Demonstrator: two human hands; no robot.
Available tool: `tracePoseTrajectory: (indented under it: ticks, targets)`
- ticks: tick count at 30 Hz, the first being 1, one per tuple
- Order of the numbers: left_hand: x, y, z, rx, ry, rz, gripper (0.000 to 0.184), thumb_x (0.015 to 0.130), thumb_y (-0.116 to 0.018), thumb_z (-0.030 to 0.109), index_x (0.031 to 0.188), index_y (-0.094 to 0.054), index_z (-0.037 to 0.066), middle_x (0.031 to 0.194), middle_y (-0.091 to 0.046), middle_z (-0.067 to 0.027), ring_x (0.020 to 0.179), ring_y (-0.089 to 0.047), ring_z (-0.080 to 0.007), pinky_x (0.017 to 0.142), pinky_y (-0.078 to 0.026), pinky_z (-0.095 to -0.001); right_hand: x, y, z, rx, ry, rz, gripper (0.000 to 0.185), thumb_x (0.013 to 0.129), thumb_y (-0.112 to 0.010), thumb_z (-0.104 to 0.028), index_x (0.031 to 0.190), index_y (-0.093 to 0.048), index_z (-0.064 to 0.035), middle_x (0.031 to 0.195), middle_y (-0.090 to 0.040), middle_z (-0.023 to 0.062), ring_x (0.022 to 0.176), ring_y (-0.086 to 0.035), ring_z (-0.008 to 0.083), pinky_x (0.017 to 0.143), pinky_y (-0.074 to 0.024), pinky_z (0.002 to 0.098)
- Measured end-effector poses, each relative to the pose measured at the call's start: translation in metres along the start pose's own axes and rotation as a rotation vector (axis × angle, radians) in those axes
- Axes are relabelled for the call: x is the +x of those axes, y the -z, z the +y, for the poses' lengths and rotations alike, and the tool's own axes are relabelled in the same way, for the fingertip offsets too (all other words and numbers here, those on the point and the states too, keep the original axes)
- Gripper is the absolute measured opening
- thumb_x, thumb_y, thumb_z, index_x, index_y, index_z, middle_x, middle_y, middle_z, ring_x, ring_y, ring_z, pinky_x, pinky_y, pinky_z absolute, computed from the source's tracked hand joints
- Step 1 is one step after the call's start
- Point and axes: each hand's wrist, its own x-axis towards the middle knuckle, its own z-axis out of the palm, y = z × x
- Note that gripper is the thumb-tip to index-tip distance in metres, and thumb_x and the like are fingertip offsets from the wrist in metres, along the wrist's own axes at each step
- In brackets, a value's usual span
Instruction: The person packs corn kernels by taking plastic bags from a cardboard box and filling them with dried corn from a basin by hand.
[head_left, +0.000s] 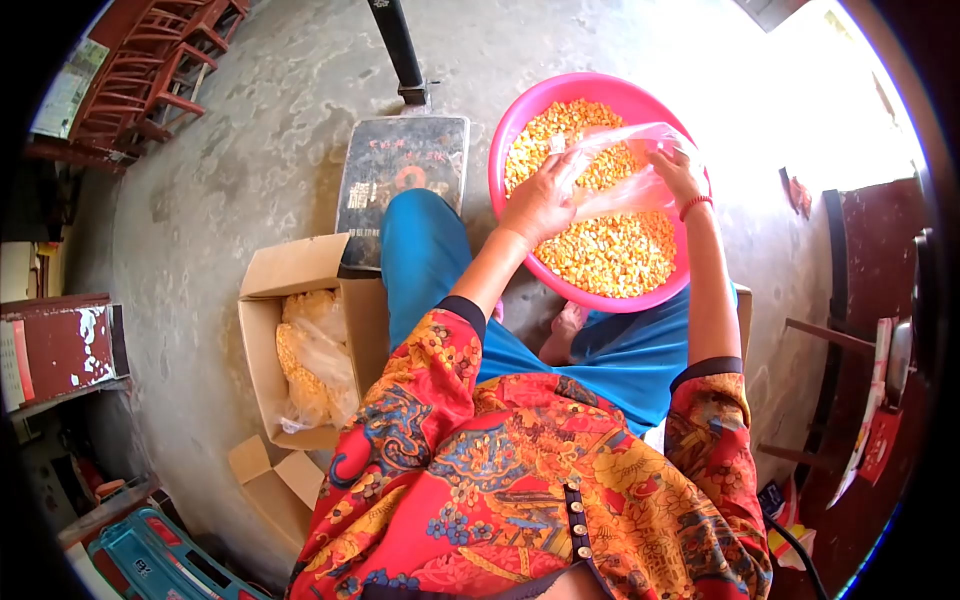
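Our grip is split between two hands: the left hand (540,203) has its thumb and fingers drawn together on one side of a clear plastic bag (625,196); the right hand (682,178), its fingers curled in, holds the other side, so the film stretches between them; we cannot tell exactly how tightly either one pinches. Thin, shiny and creased, the bag lets the yellow and orange show through; it hangs above a round pink basin (497,160), over the loose corn kernels (610,265) spread inside. Both forearms reach forward past the lap; the left one slants inward to our right, while the right one runs nearly straight ahead, a red bracelet (695,206) at its wrist; the patterned sleeves (425,375) end in dark cuffs. Ahead of our left knee lies the dark platform of a scale (400,165); to our left, beside the leg in blue trousers (420,260), a cardboard box (256,350) stands with its flaps spread, holding bagged yellow contents (305,372).
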Motion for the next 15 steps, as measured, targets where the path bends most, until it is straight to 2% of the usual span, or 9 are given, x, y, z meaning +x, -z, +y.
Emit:
tracePoseTrajectory:
  ticks: [1,2,3,5,8,9,11,13,15]
  targets:
    - [-0.002,-0.001,0.001,0.021,0.054,-0.051,0.069,0.069,-0.058,0.009,0.133,-0.032,0.010,0.124,-0.045,-0.0183,0.103,-0.053,-0.0347,0.081,-0.048,-0.0404,0.000,0.000,0.001,-0.002,0.004,-0.001,0.036,0.078,-0.064,-0.029,0.105,-0.062,-0.0053,0.106,-0.062,0.0094,0.093,-0.059,0.0171,0.085,-0.0458,0.0279]
    - [0.000,-0.002,0.000,0.003,-0.081,0.083,0.071,0.070,-0.061,0.014,0.134,-0.030,0.010,0.124,-0.045,-0.0187,0.100,-0.054,-0.0355,0.080,-0.048,-0.0407,-0.005,0.002,-0.013,-0.027,0.089,-0.155,0.031,0.080,-0.062,-0.026,0.103,-0.063,-0.0053,0.104,-0.063,0.0085,0.092,-0.059,0.0162,0.084,-0.0459,0.0277]
    - [0.000,-0.003,-0.002,0.001,-0.081,0.086,0.071,0.070,-0.061,0.014,0.134,-0.030,0.010,0.124,-0.045,-0.0187,0.100,-0.054,-0.0355,0.080,-0.048,-0.0407,-0.009,0.004,-0.021,-0.052,0.172,-0.309,0.026,0.082,-0.060,-0.023,0.100,-0.065,-0.0053,0.102,-0.064,0.0076,0.091,-0.059,0.0152,0.084,-0.0460,0.0275]
    - [-0.001,-0.003,-0.004,0.005,0.044,0.024,0.073,0.070,-0.065,0.020,0.134,-0.030,0.008,0.125,-0.044,-0.0191,0.101,-0.054,-0.0358,0.080,-0.048,-0.0406,-0.027,0.002,-0.036,-0.160,0.183,-0.481,0.019,0.086,-0.053,-0.017,0.097,-0.064,-0.0049,0.091,-0.064,0.0037,0.081,-0.059,0.0113,0.073,-0.0475,0.0250]
    - [0.001,-0.005,-0.004,0.039,-0.007,0.071,0.072,0.071,-0.063,0.018,0.134,-0.029,0.007,0.127,-0.043,-0.0197,0.103,-0.053,-0.0360,0.082,-0.047,-0.0404,-0.082,-0.007,-0.092,-0.069,0.078,-0.958,0.019,0.088,-0.049,-0.016,0.096,-0.063,-0.0048,0.085,-0.062,0.0011,0.075,-0.057,0.0075,0.063,-0.0494,0.0223]
    - [0.000,-0.003,-0.001,0.037,-0.009,0.070,0.072,0.071,-0.063,0.018,0.134,-0.029,0.007,0.127,-0.043,-0.0197,0.103,-0.053,-0.0360,0.082,-0.047,-0.0404,-0.090,-0.015,-0.091,-0.127,0.064,-1.076,0.019,0.086,-0.051,-0.015,0.096,-0.063,-0.0053,0.088,-0.064,0.0050,0.075,-0.060,0.0132,0.067,-0.0497,0.0261]
    - [-0.001,0.000,0.003,-0.013,0.036,0.012,0.069,0.070,-0.058,0.011,0.133,-0.029,0.006,0.129,-0.041,-0.0203,0.106,-0.051,-0.0360,0.084,-0.047,-0.0403,-0.098,-0.034,-0.061,-0.234,0.501,-0.949,0.017,0.082,-0.053,-0.011,0.095,-0.063,-0.0046,0.091,-0.064,0.0114,0.080,-0.061,0.0243,0.074,-0.0484,0.0324]
    - [-0.001,-0.004,-0.003,-0.016,-0.008,0.042,0.069,0.070,-0.056,0.009,0.133,-0.029,0.006,0.129,-0.040,-0.0203,0.105,-0.052,-0.0362,0.084,-0.047,-0.0404,-0.105,-0.052,-0.049,-0.330,0.637,-0.764,0.020,0.077,-0.055,-0.008,0.095,-0.062,-0.0047,0.095,-0.060,0.0161,0.087,-0.058,0.0329,0.080,-0.0451,0.0375]
    - [-0.001,-0.003,-0.004,-0.011,-0.047,0.070,0.068,0.070,-0.055,0.007,0.133,-0.030,0.006,0.130,-0.039,-0.0203,0.104,-0.052,-0.0364,0.085,-0.047,-0.0405,-0.110,-0.065,-0.039,-0.543,0.762,-0.645,0.025,0.075,-0.056,-0.009,0.100,-0.059,-0.0075,0.103,-0.055,0.0138,0.100,-0.051,0.0306,0.086,-0.0409,0.0405]
